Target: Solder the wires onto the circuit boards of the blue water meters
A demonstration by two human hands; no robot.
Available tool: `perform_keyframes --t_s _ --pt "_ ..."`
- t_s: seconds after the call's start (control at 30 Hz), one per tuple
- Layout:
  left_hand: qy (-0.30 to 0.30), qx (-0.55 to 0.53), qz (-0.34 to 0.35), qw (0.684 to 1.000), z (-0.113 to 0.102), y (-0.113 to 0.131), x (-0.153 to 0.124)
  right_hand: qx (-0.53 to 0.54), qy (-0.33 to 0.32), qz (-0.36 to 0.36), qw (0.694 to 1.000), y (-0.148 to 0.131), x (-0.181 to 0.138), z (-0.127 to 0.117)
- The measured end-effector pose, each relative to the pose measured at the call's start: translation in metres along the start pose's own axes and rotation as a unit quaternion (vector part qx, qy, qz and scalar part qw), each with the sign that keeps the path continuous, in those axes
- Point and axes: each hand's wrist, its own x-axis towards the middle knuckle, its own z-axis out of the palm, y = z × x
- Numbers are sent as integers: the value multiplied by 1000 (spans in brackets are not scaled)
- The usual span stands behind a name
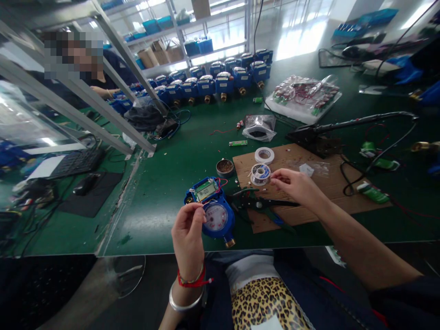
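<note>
A blue water meter (220, 217) lies near the table's front edge, its cover off to show a small LCD and thin wires. My left hand (188, 229) is beside the meter's dial, thumb and forefinger pinched; what is between them is too small to make out. A spool of solder wire (260, 174) rests on a cardboard sheet (330, 195). At the spool's right edge, my right hand (292, 183) has its fingertips pinched together, and whether they hold the wire's end is unclear. Behind the spool is a roll of white tape (264, 155).
Dark-handled pliers (257, 204) lie right of the meter. A round tin (224, 167) stands behind it. A soldering iron holder (316, 140) is at right. Several blue meters (206, 87) line the back, near a bagged batch of parts (304, 94). A person sits at far left.
</note>
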Motion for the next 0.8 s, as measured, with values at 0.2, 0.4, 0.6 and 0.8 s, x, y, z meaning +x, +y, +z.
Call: perform_keyframes --t_s 0.2,0.4,0.6,0.8 --pt "4 -4 -3 1000 0 0 0 -52 54 -55 996 -1 4 2" --pt "5 -2 -10 1000 0 0 -1 -79 81 -84 990 -9 3 0" --pt "1 -3 -10 1000 -1 0 -1 33 177 7 984 -1 -3 -22" --pt "7 0 -9 1000 0 -1 0 264 354 127 888 43 26 -73"
